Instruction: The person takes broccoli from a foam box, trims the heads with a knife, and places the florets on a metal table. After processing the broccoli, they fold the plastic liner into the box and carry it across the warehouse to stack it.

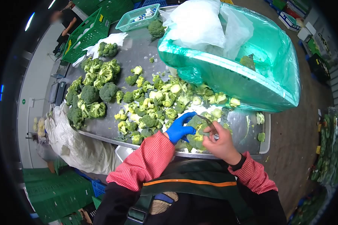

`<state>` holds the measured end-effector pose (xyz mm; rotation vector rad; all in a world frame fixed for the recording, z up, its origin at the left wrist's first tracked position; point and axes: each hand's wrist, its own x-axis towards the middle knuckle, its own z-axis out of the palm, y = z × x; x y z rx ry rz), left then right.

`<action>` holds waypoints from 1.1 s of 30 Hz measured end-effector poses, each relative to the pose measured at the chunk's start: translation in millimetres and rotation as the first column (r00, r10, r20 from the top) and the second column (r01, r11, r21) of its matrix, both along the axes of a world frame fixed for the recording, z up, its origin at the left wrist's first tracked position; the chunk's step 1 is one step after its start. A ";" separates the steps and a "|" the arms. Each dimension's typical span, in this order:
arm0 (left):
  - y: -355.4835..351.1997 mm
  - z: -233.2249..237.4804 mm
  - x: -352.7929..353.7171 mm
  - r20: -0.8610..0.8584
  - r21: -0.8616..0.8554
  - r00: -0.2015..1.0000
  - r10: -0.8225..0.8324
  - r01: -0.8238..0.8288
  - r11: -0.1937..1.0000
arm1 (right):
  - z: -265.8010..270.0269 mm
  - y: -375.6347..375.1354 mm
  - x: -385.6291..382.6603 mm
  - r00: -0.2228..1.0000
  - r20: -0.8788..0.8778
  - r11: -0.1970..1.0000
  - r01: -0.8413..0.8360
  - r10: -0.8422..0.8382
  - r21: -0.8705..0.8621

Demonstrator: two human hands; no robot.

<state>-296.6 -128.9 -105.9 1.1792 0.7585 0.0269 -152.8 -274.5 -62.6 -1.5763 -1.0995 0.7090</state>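
Note:
My left hand point(180, 128), in a blue glove, is closed around the left side of a broccoli head point(196, 138) near the front edge of the metal table. My bare right hand point(220, 140) grips a knife whose dark blade point(204, 120) points up and left over that head. The knife's handle is mostly hidden in my fingers. Cut broccoli florets point(150, 120) lie heaped just left of and beyond my hands. Farther left sits a pile of whole broccoli heads point(97, 82).
A crate lined with green plastic point(229, 71) leans over the table's far right, a white bag point(195, 22) in it. A mint basket point(139, 18) and a green crate point(87, 35) stand at the back. A white sack point(77, 138) hangs at left. Another person point(69, 20) stands far left.

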 end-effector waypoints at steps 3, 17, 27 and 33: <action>-6.0 11.9 5.8 -0.028 -0.083 0.998 0.049 -0.051 0.995 | -4.5 -6.2 1.3 0.997 -0.053 0.997 0.064 -0.062 0.050; 24.3 29.5 -23.8 0.336 -0.205 0.842 0.422 -0.372 0.905 | 9.9 -14.9 62.4 0.977 -0.169 0.990 0.122 -0.131 -0.065; 36.2 57.0 -43.6 0.273 0.170 0.900 0.339 -0.392 0.904 | 20.8 17.9 42.3 0.706 0.704 0.993 -0.117 0.079 0.007; 55.8 47.5 -72.5 0.205 0.225 0.935 0.291 -0.334 0.915 | 23.8 37.6 37.9 0.510 0.841 0.975 -0.206 0.180 -0.084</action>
